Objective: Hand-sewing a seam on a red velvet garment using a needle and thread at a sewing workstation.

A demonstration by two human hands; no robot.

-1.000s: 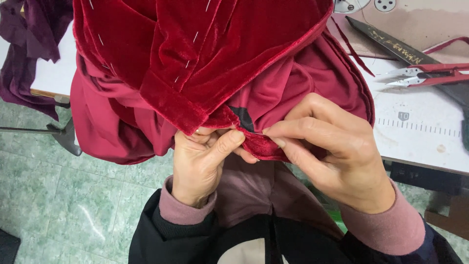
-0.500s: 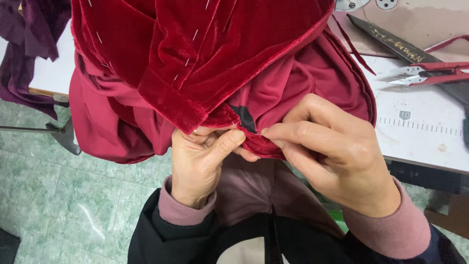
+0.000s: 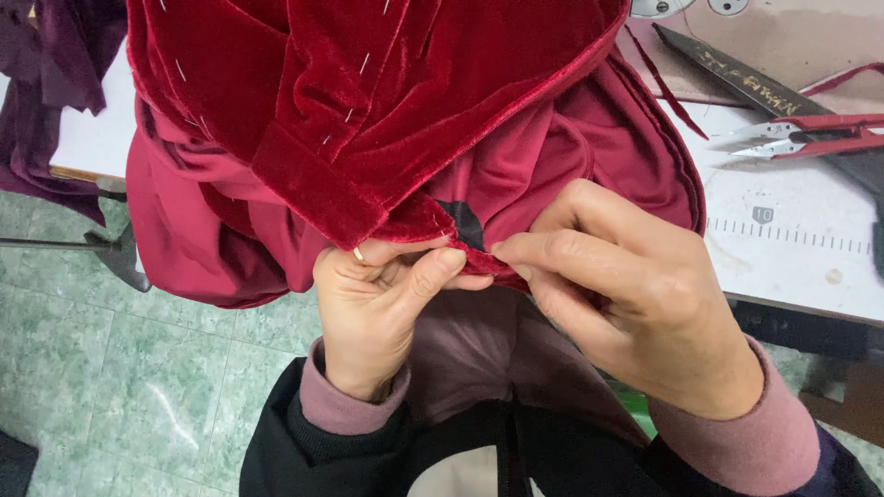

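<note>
Mostly red velvet garment (image 3: 368, 101) fills the view, bunched above both hands and hanging off the bench (image 3: 801, 239) edge toward the floor (image 3: 110, 387). Smooth red lining (image 3: 571, 166) shows inside it, just above the right hand. Several pins (image 3: 366, 63) stick in the velvet folds, well above the hands.

Left hand (image 3: 378, 317): thumb and forefinger closed, pinching the folded velvet hem (image 3: 405, 225) from below. Right hand (image 3: 626, 294): fingertips closed on the same edge, just beside the left thumb, nearly touching. A small dark patch (image 3: 462, 221) on the lining sits right above the pinch. Cannot tell if a needle or pin is between the fingers.

Red thread snips (image 3: 810, 138) lie on the bench, well right of the right hand, beside a dark ruler (image 3: 737, 78).

Risks, as judged:
- Heavy bunched velvet could slide off the bench and pull the hem out of the pinch.
- Velvet pile slips on the lining, so layers may shift out of line.
- Loose pins above could prick a hand or drop to the floor.
- Fingers packed close; a hidden point could jab.
</note>
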